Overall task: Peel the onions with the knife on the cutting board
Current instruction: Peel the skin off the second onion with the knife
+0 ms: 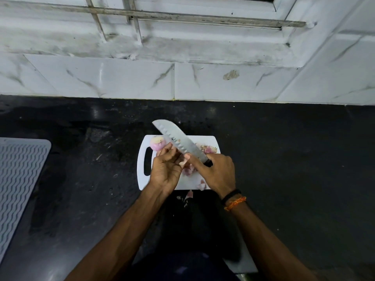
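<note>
Head view: 1 onion (157,143) pinched in left hand (165,171) fingertips.
Right hand (218,172): closed around knife (178,141) handle.
Advice: loosened skin is best lifted shallowly, over cutting board (142,159).

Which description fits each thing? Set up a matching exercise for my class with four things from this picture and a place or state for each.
Things:
1. knife
2. onion
3. cutting board
4. ribbed mat

Descriptions:
A. white, lying on the black counter
B. grey, at the far left edge
C. in the right hand
D. at the left hand's fingertips

Pairs: 1-C, 2-D, 3-A, 4-B
</note>
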Tool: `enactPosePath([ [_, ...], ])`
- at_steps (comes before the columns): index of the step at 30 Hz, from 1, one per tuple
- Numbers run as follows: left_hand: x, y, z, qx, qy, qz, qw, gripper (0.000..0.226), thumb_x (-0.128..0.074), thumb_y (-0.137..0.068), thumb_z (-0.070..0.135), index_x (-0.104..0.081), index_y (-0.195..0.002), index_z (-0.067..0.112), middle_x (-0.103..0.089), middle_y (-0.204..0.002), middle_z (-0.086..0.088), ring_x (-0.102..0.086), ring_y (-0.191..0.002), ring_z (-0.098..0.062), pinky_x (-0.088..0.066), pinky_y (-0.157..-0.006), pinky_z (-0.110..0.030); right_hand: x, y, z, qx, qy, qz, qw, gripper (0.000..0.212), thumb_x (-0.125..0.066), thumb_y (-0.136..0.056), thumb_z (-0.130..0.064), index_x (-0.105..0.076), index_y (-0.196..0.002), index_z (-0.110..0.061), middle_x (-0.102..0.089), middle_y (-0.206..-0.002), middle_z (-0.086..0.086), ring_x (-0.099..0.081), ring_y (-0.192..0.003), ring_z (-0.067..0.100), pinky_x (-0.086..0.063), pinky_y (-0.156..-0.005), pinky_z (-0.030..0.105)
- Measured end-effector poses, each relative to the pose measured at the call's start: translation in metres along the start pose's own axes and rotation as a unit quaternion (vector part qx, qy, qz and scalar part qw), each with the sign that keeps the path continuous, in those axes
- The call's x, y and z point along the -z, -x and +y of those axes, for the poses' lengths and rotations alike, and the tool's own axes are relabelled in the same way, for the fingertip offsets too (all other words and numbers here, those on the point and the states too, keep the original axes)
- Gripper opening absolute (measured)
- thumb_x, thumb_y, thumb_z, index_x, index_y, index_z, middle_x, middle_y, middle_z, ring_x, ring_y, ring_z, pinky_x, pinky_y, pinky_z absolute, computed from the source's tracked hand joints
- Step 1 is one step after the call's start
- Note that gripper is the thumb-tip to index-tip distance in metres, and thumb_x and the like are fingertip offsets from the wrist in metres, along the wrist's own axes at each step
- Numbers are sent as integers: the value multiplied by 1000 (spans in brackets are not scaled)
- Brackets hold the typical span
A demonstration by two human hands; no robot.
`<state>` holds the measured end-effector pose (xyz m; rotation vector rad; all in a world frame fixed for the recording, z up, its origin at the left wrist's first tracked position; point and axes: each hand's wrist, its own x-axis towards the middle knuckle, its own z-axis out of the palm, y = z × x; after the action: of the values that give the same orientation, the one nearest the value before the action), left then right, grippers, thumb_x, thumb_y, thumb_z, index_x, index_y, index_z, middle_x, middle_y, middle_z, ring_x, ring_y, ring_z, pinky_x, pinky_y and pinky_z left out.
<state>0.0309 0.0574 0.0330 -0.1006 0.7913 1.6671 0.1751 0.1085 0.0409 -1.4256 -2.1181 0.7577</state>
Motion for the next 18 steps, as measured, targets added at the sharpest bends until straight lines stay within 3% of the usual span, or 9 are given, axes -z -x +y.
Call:
enactPosePath([
  [4, 3, 1, 2, 24, 7, 16, 1000, 38, -64, -81, 12, -60, -116, -2, -71, -103, -23, -72, -95, -34, -60, -81, -40, 8, -7, 7, -39, -27, 15, 999, 57, -57, -81, -75, -77, -90, -23, -73, -75, -11, -63, -64, 1, -43, -53, 18],
  [7, 6, 0, 1, 25, 12, 3, 1000, 27, -63, -83, 8, -63, -108, -3, -69, -106, -25, -70, -103, -35, -57, -94, -43, 10, -8, 8, -64, -20, -9, 998, 60, -55, -81, -76, -76, -99, -22, -74, -84, -10, -66, -71, 4, -43, -56, 16],
  [9, 6, 1, 1, 22, 5, -8, 1000, 19, -62, -84, 6, -66, -101, -1, -71, -100, -21, -70, -100, -33, -55, -98, -43, 10, -9, 8, -68, -5, -13, 998, 65, -50, -81, -79, -76, -99, -23, -72, -78, -10, -65, -69, 6, -47, -58, 23],
  [12, 3, 3, 2, 10, -24, -15, 1000, 16, -59, -83, 4, -73, -90, 4, -74, -89, -13, -73, -90, -26, -54, -97, -41, 10, -9, 7, -65, 17, -11, 998, 57, -50, -86, -74, -75, -91, -23, -63, -61, -10, -58, -58, 6, -39, -53, 23],
  [16, -3, 6, 4, -9, -37, -10, 999, 27, -51, -88, -3, -64, -112, 2, -75, -90, -10, -74, -86, -22, -59, -88, -36, 8, -8, 4, -48, 40, -7, 998, 69, -43, -86, -78, -75, -99, -19, -69, -68, -4, -63, -62, 12, -54, -62, 34],
  [18, -3, 7, 3, -13, -44, -5, 999, 28, -43, -94, -7, -62, -112, 3, -76, -88, -8, -74, -86, -22, -61, -85, -35, 6, -8, 3, -48, 47, -13, 998, 71, -40, -86, -79, -75, -96, -18, -68, -68, -3, -62, -61, 13, -55, -62, 35],
])
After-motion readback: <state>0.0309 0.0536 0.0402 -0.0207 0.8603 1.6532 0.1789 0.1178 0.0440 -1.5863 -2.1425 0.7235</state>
